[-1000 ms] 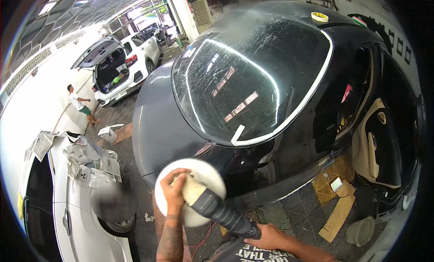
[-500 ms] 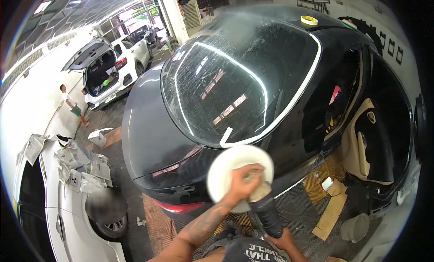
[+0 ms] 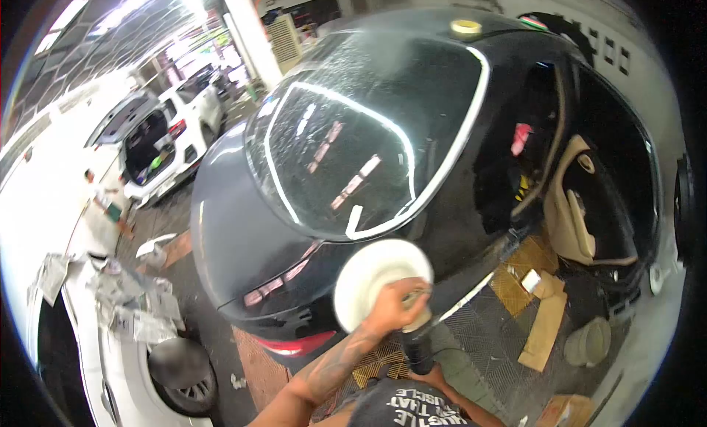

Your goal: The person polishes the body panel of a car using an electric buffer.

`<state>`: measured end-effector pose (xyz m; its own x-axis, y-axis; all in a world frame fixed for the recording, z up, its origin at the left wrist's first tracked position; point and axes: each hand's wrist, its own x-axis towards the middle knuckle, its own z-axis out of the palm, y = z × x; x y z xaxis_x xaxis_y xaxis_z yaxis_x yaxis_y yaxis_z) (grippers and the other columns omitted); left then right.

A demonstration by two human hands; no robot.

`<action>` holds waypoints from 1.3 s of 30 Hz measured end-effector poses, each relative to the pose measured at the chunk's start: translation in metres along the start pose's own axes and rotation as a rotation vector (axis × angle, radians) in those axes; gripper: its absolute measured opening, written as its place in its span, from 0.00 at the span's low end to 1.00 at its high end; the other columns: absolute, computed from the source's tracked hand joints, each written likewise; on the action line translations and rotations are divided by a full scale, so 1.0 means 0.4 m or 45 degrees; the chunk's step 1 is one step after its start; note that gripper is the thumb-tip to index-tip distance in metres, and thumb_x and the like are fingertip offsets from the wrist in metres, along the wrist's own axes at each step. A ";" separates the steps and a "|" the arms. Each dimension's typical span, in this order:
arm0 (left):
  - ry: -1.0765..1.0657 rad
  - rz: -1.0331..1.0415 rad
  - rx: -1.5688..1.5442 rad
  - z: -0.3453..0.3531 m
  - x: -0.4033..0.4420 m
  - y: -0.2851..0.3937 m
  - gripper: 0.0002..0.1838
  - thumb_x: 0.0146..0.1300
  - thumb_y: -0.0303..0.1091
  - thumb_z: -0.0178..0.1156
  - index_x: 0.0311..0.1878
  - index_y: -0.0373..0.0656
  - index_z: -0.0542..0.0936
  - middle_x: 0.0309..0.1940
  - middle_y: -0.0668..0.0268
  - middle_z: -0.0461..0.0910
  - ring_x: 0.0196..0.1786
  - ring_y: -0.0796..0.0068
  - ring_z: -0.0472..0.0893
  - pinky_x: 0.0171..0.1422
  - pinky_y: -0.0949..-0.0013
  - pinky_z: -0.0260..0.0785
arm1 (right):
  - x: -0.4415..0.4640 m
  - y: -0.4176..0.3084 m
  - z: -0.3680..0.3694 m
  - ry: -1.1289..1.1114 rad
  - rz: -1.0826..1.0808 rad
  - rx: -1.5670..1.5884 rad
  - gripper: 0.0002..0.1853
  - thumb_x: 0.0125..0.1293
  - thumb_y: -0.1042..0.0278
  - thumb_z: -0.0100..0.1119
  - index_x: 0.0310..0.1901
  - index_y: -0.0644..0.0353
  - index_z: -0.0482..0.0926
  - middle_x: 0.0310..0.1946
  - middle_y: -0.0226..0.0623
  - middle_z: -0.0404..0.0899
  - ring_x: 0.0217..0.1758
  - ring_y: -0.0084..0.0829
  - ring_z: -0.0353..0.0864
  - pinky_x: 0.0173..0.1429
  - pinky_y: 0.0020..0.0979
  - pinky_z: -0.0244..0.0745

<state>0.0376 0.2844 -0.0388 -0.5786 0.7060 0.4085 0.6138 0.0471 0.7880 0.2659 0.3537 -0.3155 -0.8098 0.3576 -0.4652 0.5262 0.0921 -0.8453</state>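
Observation:
A car polisher with a round white pad [image 3: 357, 280] is held against the black car's rear side panel, below the rear window. My left hand [image 3: 399, 303] is closed around the front of the polisher, just behind the pad. Lower down, my right hand [image 3: 429, 375] grips the black rear body [image 3: 417, 353] of the tool, partly hidden by my shirt. The black car [image 3: 258, 206] fills the middle of the view. White masking tape [image 3: 449, 188] runs along the edge of its rear window [image 3: 368, 147].
A roll of yellow tape [image 3: 466, 28] lies on the roof. The car's door [image 3: 589, 213] stands open at right, near cardboard [image 3: 543, 339] and a bucket [image 3: 588, 342]. White cars flank the left side, one partly covered with newspaper [image 3: 140, 302]. A person [image 3: 103, 199] stands by the wall.
My view has shifted, moving the cars slightly leftward in the frame. The polisher stays in both hands and its rear body has swung left in the frame.

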 end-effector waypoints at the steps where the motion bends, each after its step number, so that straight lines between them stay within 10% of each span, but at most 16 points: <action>1: 0.037 0.015 -0.018 -0.039 -0.033 0.001 0.10 0.60 0.30 0.67 0.43 0.39 0.86 0.45 0.54 0.87 0.48 0.57 0.88 0.56 0.60 0.79 | 0.019 0.016 0.027 -0.048 -0.034 -0.057 0.51 0.41 0.40 0.82 0.61 0.71 0.74 0.56 0.53 0.81 0.60 0.47 0.82 0.63 0.42 0.76; 10: 0.309 -0.008 0.185 -0.252 -0.316 0.022 0.11 0.56 0.23 0.64 0.42 0.33 0.85 0.41 0.51 0.87 0.47 0.58 0.88 0.58 0.62 0.78 | 0.074 0.152 0.212 -0.707 -0.380 -0.033 0.40 0.61 0.41 0.71 0.65 0.66 0.74 0.62 0.50 0.77 0.66 0.41 0.75 0.72 0.40 0.67; 20: 0.148 0.001 0.119 -0.101 -0.187 0.008 0.09 0.55 0.24 0.65 0.40 0.35 0.84 0.39 0.54 0.88 0.44 0.60 0.88 0.54 0.65 0.78 | 0.003 0.094 0.018 -0.884 -0.042 0.064 0.42 0.70 0.32 0.54 0.65 0.68 0.73 0.65 0.49 0.71 0.71 0.43 0.67 0.74 0.42 0.60; 23: 0.096 0.016 0.115 -0.006 -0.083 0.008 0.09 0.55 0.25 0.66 0.41 0.36 0.85 0.40 0.54 0.88 0.44 0.59 0.88 0.54 0.65 0.78 | 0.035 0.139 -0.040 -0.774 -0.011 -0.237 0.41 0.70 0.31 0.55 0.63 0.68 0.75 0.63 0.49 0.74 0.66 0.42 0.72 0.71 0.42 0.64; 25: 0.085 0.029 0.108 0.072 0.001 0.005 0.09 0.55 0.25 0.66 0.41 0.37 0.85 0.40 0.54 0.88 0.44 0.59 0.89 0.53 0.64 0.79 | 0.064 0.190 -0.063 -0.334 -0.413 0.057 0.37 0.61 0.30 0.67 0.44 0.67 0.79 0.41 0.39 0.77 0.47 0.34 0.75 0.53 0.39 0.72; 29: 0.015 0.095 0.082 0.251 0.179 0.000 0.08 0.57 0.28 0.66 0.40 0.37 0.86 0.39 0.53 0.88 0.43 0.57 0.89 0.51 0.64 0.79 | 0.126 0.184 -0.156 0.172 -0.650 0.260 0.43 0.52 0.31 0.75 0.51 0.68 0.80 0.50 0.45 0.82 0.56 0.39 0.81 0.59 0.39 0.75; 31: -0.052 0.035 0.073 0.345 0.267 0.016 0.10 0.59 0.29 0.66 0.42 0.37 0.87 0.38 0.53 0.88 0.43 0.61 0.89 0.53 0.64 0.78 | 0.127 0.122 -0.266 0.119 0.179 0.058 0.48 0.44 0.32 0.80 0.55 0.69 0.81 0.54 0.51 0.83 0.59 0.44 0.83 0.63 0.40 0.77; 32: -0.086 0.052 0.068 0.395 0.311 0.009 0.10 0.59 0.30 0.66 0.42 0.37 0.87 0.38 0.53 0.88 0.43 0.61 0.89 0.53 0.64 0.78 | 0.140 0.123 -0.277 0.469 0.158 -0.185 0.34 0.48 0.41 0.81 0.44 0.67 0.85 0.39 0.45 0.87 0.42 0.40 0.88 0.50 0.39 0.82; 36: -0.171 0.126 0.066 0.576 0.471 -0.003 0.11 0.58 0.34 0.68 0.42 0.40 0.88 0.39 0.52 0.88 0.43 0.53 0.88 0.50 0.60 0.80 | 0.147 0.046 -0.451 0.380 0.047 0.194 0.16 0.56 0.60 0.78 0.27 0.63 0.81 0.23 0.35 0.83 0.23 0.27 0.81 0.32 0.34 0.77; 39: -0.217 0.150 0.053 0.662 0.579 0.003 0.12 0.60 0.37 0.66 0.42 0.41 0.88 0.36 0.50 0.87 0.41 0.48 0.87 0.50 0.57 0.80 | 0.155 0.025 -0.543 0.301 0.162 0.664 0.13 0.55 0.65 0.77 0.28 0.64 0.81 0.23 0.34 0.83 0.23 0.28 0.81 0.32 0.34 0.77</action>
<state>0.0466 0.6353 -0.0652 -0.4047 0.8173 0.4102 0.6957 -0.0160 0.7181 0.2776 0.5787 -0.2958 -0.6370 0.5391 -0.5510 0.3697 -0.4136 -0.8320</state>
